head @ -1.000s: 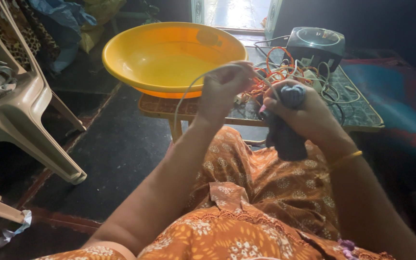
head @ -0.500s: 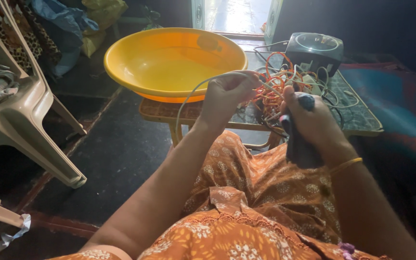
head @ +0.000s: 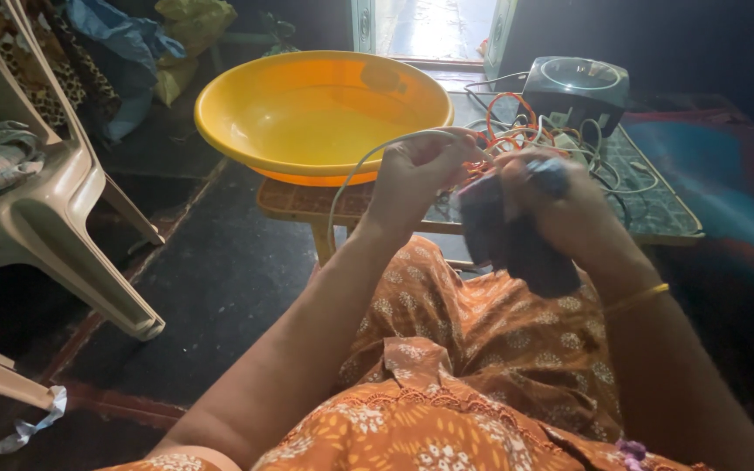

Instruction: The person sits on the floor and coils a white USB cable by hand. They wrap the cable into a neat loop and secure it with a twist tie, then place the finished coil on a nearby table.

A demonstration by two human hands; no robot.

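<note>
Over the lap, at about 12 o'clock, the left hand (head: 416, 179) pinches a grey cord (head: 353, 170) in a narrow grip. Touching it at 3 o'clock, the right hand (head: 569, 209) clasps dark knitted cloth (head: 517, 240), before the table (head: 656, 218).

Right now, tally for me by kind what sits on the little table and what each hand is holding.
Yellow basin: 1
Black box-shaped device: 1
Tangle of orange and white cords: 1
Pale cord held in left hand: 1
Dark cloth piece gripped in right hand: 1
Total: 5, three on the table, two in hand.
</note>
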